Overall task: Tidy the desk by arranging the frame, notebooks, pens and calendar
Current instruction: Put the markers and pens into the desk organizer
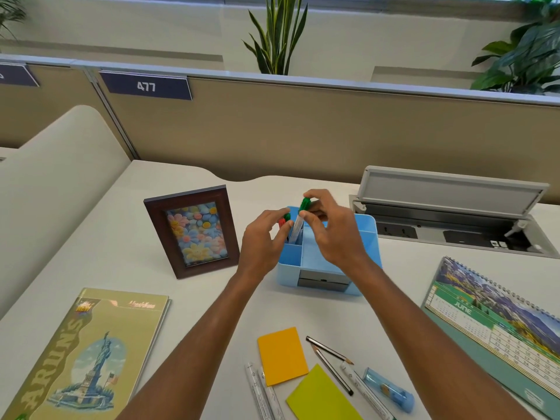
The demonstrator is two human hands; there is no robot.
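Note:
A light blue desk organiser (371, 237) stands mid-desk. My right hand (333, 231) pinches a green-capped pen (300, 222) that stands tilted in the organiser's rear left compartment. My left hand (262, 241) rests against the organiser's left side, its fingers touching other pens with red and green caps (284, 220) in that compartment. A dark wooden frame (194, 230) with a flower picture stands upright to the left. Flat at the near left lies a green notebook (88, 356). A June calendar (497, 328) lies at the right. Loose white pens (260, 392) and pencils (331, 359) lie near the front edge.
Orange (281, 354) and yellow-green (321, 398) sticky pads and a small blue case (389, 389) lie among the loose pens. An open cable box with sockets (454, 213) sits at the back right. A beige partition (303, 131) walls the desk's far side.

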